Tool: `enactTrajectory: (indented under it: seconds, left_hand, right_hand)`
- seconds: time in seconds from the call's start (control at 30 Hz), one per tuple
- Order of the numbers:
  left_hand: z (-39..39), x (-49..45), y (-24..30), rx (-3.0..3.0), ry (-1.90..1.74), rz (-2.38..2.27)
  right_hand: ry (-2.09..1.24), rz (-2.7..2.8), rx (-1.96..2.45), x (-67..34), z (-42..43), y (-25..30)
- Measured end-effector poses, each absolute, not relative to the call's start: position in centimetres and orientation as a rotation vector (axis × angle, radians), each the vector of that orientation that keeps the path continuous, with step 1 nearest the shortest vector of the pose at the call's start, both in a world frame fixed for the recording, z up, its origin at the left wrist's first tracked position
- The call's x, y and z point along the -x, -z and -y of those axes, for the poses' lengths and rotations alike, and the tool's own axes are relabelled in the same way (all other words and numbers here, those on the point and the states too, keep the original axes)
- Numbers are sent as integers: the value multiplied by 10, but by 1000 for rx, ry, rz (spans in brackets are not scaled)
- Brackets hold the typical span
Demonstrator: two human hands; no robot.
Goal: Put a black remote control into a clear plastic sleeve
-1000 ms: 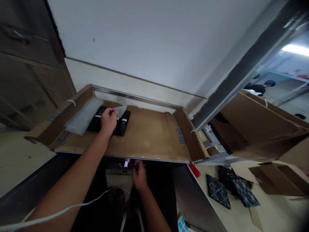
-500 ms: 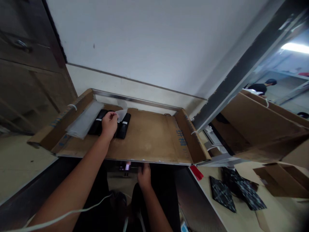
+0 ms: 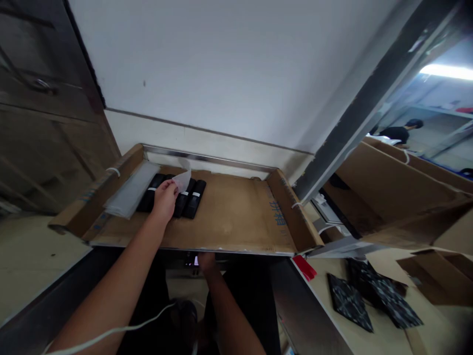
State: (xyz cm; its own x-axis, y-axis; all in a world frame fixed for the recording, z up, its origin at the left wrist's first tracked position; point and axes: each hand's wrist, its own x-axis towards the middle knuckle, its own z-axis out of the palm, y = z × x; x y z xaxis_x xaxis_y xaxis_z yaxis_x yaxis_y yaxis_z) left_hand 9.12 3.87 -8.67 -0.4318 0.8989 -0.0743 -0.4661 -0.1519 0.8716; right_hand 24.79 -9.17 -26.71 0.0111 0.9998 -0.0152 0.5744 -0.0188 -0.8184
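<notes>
My left hand (image 3: 165, 197) is closed, pinching a thin translucent plastic bag (image 3: 182, 181) above a row of black bundles with white bands (image 3: 194, 199). These bundles lie side by side in a shallow cardboard tray (image 3: 240, 212), partly hidden by the hand. To their left is a stack of flat clear plastic bags (image 3: 133, 190). My right hand (image 3: 207, 261) is under the tray's front edge, beside a small device with a lit display (image 3: 195, 260); its fingers are hidden.
A red piece (image 3: 305, 267) lies by the tray's right front corner. Dark patterned flat pieces (image 3: 351, 301) rest at the lower right, near an open carton (image 3: 428, 276). A large cardboard box (image 3: 410, 197) stands at right. Another person (image 3: 399, 133) is beyond it. A white cable (image 3: 121, 328) crosses my left forearm.
My right hand has moved left and further under the tray edge, to the lit device. My left hand still pinches the plastic bag, which has tilted. The view has shifted slightly.
</notes>
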Motion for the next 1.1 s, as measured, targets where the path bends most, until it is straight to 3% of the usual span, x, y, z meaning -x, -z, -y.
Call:
enactTrajectory:
  seconds: [0.23, 0.37, 0.47, 0.63, 0.83, 1.1]
  left_hand:
    - [-25, -94, 89, -1340, -1712, -1375]
    - [-6, -119, 81, -2043, -1369, -1593]
    - [-3, -143, 79, -2175, -1145, -1792]
    - [-25, -148, 84, -2077, -1151, -1780]
    - [-48, -124, 93, -1552, -1369, -1608]
    - [-49, -176, 90, -600, -1570, -1077]
  right_hand:
    - [-667, 1496, 1577, -268, 155, 246]
    - [-660, 1614, 1382, -279, 201, 192]
    - [-645, 1582, 1301, -288, 205, 139]
    - [-742, 1355, 1273, -318, 143, 80]
    - [-803, 1223, 1343, -333, 35, 82]
    - [-312, 1760, 1821, -301, 19, 79]
